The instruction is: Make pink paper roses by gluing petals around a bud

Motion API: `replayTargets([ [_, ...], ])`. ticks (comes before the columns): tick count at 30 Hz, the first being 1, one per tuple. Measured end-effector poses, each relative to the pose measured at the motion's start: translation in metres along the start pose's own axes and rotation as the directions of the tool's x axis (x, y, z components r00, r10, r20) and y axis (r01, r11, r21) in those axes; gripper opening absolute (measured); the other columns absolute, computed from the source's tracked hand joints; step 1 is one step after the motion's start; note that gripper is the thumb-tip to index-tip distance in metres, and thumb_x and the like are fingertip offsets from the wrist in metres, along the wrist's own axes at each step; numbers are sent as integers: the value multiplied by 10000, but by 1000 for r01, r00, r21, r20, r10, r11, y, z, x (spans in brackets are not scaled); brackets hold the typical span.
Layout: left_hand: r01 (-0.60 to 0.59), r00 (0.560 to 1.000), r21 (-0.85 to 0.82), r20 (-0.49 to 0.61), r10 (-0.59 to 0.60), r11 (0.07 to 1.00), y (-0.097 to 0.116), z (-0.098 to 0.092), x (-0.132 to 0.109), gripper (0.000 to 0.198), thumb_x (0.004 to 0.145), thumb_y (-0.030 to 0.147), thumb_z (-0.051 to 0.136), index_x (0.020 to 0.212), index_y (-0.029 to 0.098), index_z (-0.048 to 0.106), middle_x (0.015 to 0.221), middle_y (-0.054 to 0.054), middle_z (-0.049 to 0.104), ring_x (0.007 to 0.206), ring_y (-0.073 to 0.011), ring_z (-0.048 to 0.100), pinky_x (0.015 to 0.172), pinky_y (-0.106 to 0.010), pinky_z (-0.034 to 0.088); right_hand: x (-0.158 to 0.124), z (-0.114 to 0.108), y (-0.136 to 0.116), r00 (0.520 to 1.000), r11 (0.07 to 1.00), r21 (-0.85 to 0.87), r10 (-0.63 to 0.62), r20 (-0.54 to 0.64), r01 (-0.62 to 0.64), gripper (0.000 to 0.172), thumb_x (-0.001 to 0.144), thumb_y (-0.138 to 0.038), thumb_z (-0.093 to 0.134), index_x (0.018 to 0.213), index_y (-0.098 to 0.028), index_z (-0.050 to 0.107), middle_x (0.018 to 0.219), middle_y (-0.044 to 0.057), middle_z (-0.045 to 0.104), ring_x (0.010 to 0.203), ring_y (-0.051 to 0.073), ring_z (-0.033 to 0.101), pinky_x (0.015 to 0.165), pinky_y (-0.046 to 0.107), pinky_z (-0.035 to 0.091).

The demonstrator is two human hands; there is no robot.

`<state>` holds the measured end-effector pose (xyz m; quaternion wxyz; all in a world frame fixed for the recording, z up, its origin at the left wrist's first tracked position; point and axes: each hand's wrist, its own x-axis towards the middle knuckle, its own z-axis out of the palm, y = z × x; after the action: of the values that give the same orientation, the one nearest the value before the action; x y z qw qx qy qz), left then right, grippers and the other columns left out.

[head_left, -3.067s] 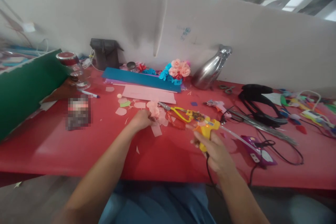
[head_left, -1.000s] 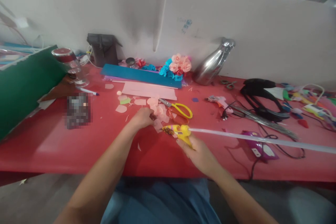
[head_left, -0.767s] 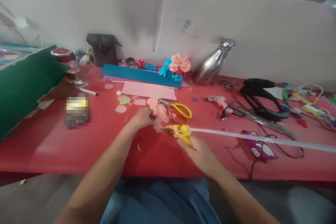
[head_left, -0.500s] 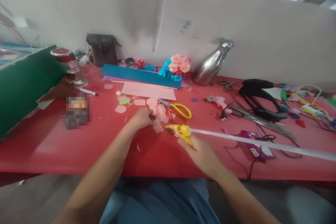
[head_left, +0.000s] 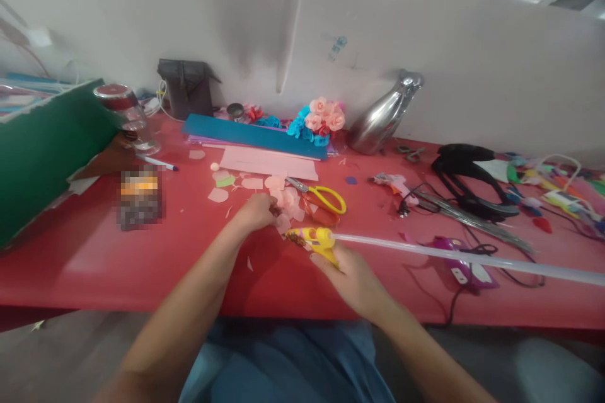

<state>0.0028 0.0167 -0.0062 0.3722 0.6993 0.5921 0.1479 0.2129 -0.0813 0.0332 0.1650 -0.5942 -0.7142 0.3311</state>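
Note:
My right hand (head_left: 352, 277) grips a yellow glue gun (head_left: 314, 240) with a long clear glue stick (head_left: 454, 258) trailing out to the right. Its nozzle points left, close to the pink paper petals (head_left: 285, 209) on the red table (head_left: 118, 258). My left hand (head_left: 258, 211) is closed, pinching a small pink paper piece among those petals. Yellow-handled scissors (head_left: 324, 196) lie just behind the petals.
A blue and pink sheet stack (head_left: 255, 145) and paper flowers (head_left: 321, 118) sit at the back by a steel flask (head_left: 382, 116). Black cables (head_left: 466, 179), a purple device (head_left: 460, 262) and wire rods lie right. A green board (head_left: 42, 151) and glass jar (head_left: 127, 116) stand left.
My right hand turned the glue gun from upright to pointing left and brought its nozzle closer to the petals. My left hand stayed pinched on the pink piece.

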Motion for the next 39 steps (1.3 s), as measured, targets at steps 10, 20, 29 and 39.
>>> replayTargets([
  [10,7,1000,-28,2,-7,1000,2,0,-1,84,594,152,657,644,150,590,738,-47,693,675,-161,623,552,-219,398,-2,-5,4,1000,1000,-24,-11,30,11,370,870,-421,459,1131,-203,605,997,110,708,957,302,644,816,386,473],
  [20,12,1000,-61,20,-11,998,-1,0,0,113,576,154,667,619,158,563,750,-43,689,695,-169,626,561,-225,396,1,-20,8,998,996,74,52,-44,-48,351,825,-479,503,982,-193,632,765,60,697,705,240,644,635,318,471],
  [29,-19,999,-204,-30,13,979,1,1,-5,88,640,231,627,631,148,600,640,-11,616,678,-178,588,556,-233,378,80,-74,65,865,822,522,417,-279,-228,245,811,-425,563,775,-186,521,587,1,594,467,117,556,478,232,457],
  [39,43,988,-460,-110,-105,887,12,1,-13,261,622,408,657,610,150,616,519,18,537,560,-160,521,530,-240,349,106,-77,103,766,902,231,431,-477,-364,269,870,-370,463,726,-159,546,557,33,584,601,189,649,602,305,514],
])
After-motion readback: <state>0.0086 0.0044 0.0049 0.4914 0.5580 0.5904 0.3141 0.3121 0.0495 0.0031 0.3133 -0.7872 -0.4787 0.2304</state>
